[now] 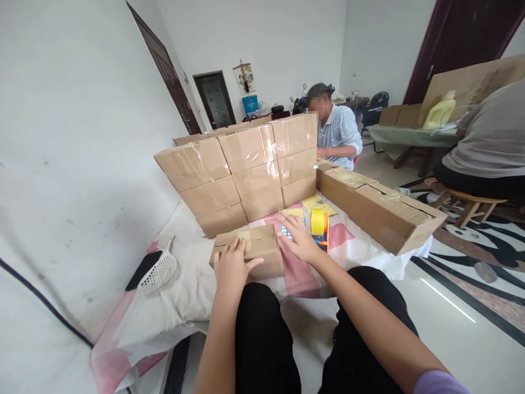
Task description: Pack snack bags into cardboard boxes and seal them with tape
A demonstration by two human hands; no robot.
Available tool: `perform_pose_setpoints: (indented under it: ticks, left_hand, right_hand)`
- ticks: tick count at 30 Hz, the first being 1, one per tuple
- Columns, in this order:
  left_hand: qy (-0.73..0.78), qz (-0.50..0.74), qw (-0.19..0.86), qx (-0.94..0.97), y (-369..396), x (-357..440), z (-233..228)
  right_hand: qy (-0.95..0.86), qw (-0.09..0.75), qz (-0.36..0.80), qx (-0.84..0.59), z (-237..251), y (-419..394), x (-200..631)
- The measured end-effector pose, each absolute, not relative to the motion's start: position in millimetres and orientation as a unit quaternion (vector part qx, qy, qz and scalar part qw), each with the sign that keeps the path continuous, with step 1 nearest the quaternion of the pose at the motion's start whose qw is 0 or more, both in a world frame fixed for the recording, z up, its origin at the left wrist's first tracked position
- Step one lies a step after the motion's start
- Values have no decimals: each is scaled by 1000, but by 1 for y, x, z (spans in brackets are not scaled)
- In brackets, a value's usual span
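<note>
A small closed cardboard box (262,262) lies at the near edge of the cloth-covered table, a strip of tape over its top seam. My left hand (233,260) rests on its top and front, fingers spread and thumb out to the right. Against the box's right end lie the fingers of my right hand (297,238), stretched out and flat. Just right of that hand stands a tape dispenser (320,227) with a yellow roll and an orange and blue body. Yellow printed sheets (318,205) lie behind it, partly hidden by my right hand.
Stacked taped boxes (254,169) form a wall behind. A row of boxes (381,210) lines the table's right side. At left are a white perforated scoop (159,271) and a black item (141,271). One person (338,128) sits across; another (492,137) sits at right.
</note>
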State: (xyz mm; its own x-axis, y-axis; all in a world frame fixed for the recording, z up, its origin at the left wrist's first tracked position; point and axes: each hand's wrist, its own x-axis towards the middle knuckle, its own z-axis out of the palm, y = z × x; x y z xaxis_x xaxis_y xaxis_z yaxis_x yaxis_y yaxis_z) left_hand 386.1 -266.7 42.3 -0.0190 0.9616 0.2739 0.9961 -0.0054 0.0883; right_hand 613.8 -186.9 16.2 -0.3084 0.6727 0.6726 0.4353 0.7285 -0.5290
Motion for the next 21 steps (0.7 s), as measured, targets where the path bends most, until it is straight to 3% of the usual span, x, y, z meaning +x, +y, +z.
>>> perform_pose_setpoints:
  ticks: [4, 7, 10, 12, 16, 21]
  left_hand:
    - [-706, -103, 111, -692, -246, 404, 45]
    - [-694, -91, 118, -704, -238, 410, 49]
    - [-692, -77, 108, -710, -233, 409, 58]
    - [-695, -69, 98, -709, -229, 408, 69]
    - [-705, -65, 86, -701, -226, 428, 89]
    - [-589, -187, 77, -782, -245, 498, 76]
  right_hand:
    - [-631, 610, 49, -477, 19, -174, 658]
    - [-452, 668, 172, -565, 6, -154, 693]
    - [-392, 638, 343, -567, -11, -141, 709]
    - [-426, 613, 390, -539, -20, -141, 708]
    - [-473, 605, 415, -488, -30, -153, 700]
    - [-474, 636, 393, -465, -26, -175, 696]
